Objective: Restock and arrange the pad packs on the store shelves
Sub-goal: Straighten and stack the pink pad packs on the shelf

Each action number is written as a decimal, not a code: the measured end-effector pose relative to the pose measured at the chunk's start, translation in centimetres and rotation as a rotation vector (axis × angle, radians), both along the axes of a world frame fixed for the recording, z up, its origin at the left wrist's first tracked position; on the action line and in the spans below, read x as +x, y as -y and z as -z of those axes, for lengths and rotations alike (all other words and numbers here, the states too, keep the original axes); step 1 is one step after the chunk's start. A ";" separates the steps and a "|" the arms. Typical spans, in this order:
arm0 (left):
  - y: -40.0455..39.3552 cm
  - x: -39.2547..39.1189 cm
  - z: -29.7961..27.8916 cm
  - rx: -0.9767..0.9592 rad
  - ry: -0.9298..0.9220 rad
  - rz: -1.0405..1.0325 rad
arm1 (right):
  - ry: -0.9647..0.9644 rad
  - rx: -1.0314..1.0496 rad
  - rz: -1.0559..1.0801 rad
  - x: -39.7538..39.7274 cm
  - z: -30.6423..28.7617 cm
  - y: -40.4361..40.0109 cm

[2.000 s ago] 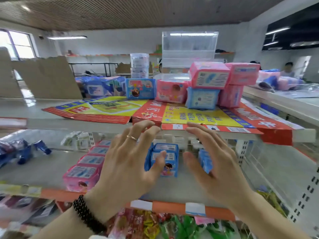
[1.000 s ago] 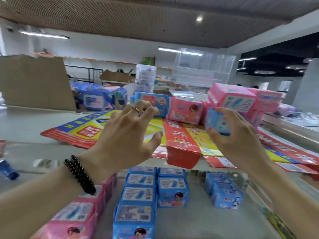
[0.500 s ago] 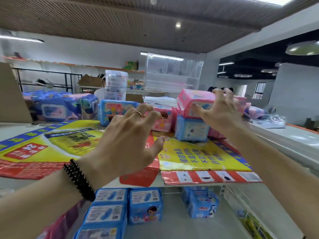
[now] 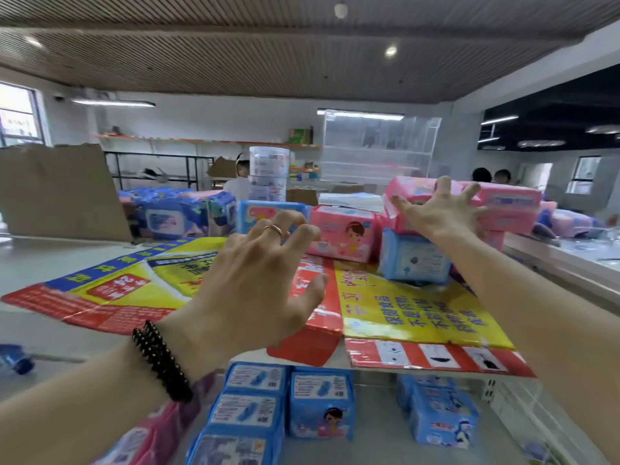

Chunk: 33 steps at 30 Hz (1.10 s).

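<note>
Head view: right hand (image 4: pixel 439 213) is up on the top shelf (image 4: pixel 40 260), fingers spread wide & laid over the top pink pad pack (image 4: pixel 407 199). That pack sits on a blue pad pack (image 4: pixel 414 260). Grip closed or not? Can't tell. Left hand (image 4: pixel 258 283) hovers nearer the camera, fingers bent & apart, holding nothing; ring and black bead bracelet (image 4: pixel 161 360) on it. Flattened printed carton (image 4: pixel 406 307) lines the shelf under the packs. Another pink pack (image 4: pixel 342 234) stands just left of the stack, more pink packs (image 4: pixel 510 209) to the right. Wipes packs (image 4: pixel 174 213) back left. Lower shelf: rows of blue packs (image 4: pixel 251 411) below the left arm.
</note>
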<state>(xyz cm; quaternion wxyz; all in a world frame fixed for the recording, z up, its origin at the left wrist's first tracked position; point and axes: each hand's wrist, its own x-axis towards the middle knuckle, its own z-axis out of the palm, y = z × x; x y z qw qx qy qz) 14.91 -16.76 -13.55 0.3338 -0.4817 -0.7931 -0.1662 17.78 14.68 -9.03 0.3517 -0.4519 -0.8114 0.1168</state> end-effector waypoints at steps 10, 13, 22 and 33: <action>0.8 0.2 0.0 0.016 -0.007 0.006 | -0.139 0.166 -0.056 1.0 0.7 -0.4; 0.9 0.0 -0.1 0.035 0.021 0.041 | -0.191 0.212 -0.136 1.4 0.8 0.1; -0.8 -3.7 -2.8 0.353 0.837 0.221 | -0.342 0.376 -0.654 4.6 0.2 6.1; 4.2 -5.6 -1.5 0.284 1.704 0.727 | -0.184 0.491 -1.342 5.1 2.4 14.4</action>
